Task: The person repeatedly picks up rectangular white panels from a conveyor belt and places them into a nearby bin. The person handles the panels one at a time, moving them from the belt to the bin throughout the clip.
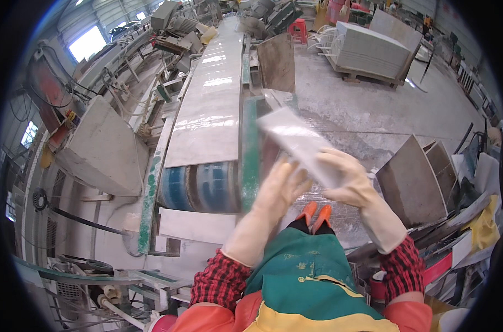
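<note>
A long, narrow white stone slab [301, 138] slants up and away in front of me, blurred by motion. My right hand [348, 178], in a long cream rubber glove, is closed on the near right end of the slab, thumb below. My left hand [283, 185], gloved alike, has its fingers bent at the slab's near left edge; they are slightly smeared. To the left of the slab runs a conveyor [210, 105] with a wet, shiny pale surface, and blue rollers [199, 187] show at its near end.
A green metal rail [251, 149] borders the conveyor. Stone slabs lean at the right [414, 180], and a large block of stacked slabs [367, 52] sits on a pallet farther back. A red stool [298, 31] stands beyond. Machinery and a grey hopper [104, 146] are on the left.
</note>
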`<action>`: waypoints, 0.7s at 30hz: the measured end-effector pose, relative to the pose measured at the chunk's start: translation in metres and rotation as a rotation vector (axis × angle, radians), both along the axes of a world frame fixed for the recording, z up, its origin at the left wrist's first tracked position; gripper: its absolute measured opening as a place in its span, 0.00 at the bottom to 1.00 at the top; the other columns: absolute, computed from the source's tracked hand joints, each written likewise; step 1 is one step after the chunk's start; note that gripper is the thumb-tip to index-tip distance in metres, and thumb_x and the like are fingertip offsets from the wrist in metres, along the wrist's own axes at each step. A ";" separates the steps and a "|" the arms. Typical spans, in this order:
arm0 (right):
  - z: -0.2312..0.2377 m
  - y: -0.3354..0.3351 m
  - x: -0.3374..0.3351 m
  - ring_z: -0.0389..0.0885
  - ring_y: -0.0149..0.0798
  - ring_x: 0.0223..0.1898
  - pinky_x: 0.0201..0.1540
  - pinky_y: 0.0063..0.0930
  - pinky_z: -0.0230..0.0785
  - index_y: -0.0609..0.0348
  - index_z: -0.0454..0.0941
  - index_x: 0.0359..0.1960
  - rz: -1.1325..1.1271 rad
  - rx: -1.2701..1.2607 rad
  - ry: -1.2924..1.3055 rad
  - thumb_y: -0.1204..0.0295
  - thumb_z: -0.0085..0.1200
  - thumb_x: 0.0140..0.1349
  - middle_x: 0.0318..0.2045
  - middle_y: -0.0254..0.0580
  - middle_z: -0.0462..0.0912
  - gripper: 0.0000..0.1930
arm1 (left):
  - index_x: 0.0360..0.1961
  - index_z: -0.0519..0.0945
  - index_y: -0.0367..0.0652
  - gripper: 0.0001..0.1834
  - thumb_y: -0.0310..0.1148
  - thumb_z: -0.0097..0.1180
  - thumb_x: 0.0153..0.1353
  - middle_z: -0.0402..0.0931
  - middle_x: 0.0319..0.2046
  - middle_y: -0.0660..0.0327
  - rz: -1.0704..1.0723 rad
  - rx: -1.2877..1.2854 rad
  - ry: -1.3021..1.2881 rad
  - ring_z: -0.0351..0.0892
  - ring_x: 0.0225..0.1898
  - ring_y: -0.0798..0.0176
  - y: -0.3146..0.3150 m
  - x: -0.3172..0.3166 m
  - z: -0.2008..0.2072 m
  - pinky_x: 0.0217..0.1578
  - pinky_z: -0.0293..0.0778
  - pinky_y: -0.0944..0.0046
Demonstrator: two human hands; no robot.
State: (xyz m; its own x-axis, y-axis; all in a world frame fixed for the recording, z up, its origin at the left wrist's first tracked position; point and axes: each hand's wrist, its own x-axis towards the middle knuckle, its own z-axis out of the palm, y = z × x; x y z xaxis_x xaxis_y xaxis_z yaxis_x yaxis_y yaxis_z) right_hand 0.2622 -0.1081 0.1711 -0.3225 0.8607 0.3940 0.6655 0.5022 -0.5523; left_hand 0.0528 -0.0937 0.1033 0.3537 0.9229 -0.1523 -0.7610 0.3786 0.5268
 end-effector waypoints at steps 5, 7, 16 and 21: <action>0.029 0.034 -0.118 0.76 0.45 0.57 0.57 0.36 0.73 0.49 0.78 0.51 0.392 0.035 -0.558 0.67 0.67 0.45 0.59 0.40 0.75 0.27 | 0.61 0.64 0.34 0.18 0.24 0.43 0.71 0.71 0.57 0.46 0.537 -0.109 0.115 0.75 0.56 0.47 -0.013 -0.082 -0.009 0.58 0.78 0.45; 0.000 0.055 -0.136 0.75 0.44 0.58 0.60 0.35 0.70 0.51 0.78 0.52 0.475 0.225 -0.459 0.64 0.69 0.46 0.60 0.40 0.74 0.28 | 0.62 0.63 0.34 0.22 0.26 0.48 0.68 0.69 0.57 0.45 0.635 -0.084 0.137 0.74 0.57 0.45 -0.014 -0.113 -0.014 0.56 0.77 0.43; -0.079 0.054 -0.005 0.71 0.51 0.64 0.66 0.40 0.65 0.52 0.76 0.57 0.045 0.016 -0.231 0.61 0.71 0.48 0.62 0.51 0.74 0.32 | 0.65 0.60 0.38 0.22 0.22 0.39 0.71 0.63 0.63 0.45 0.895 -0.266 0.146 0.69 0.62 0.40 0.012 -0.216 -0.095 0.58 0.76 0.37; -0.122 -0.002 0.109 0.73 0.49 0.63 0.66 0.37 0.65 0.52 0.76 0.60 -0.262 -0.243 -0.114 0.66 0.68 0.51 0.61 0.50 0.76 0.31 | 0.66 0.59 0.38 0.23 0.21 0.39 0.70 0.63 0.63 0.45 0.907 -0.291 0.154 0.70 0.61 0.40 0.030 -0.211 -0.116 0.57 0.77 0.36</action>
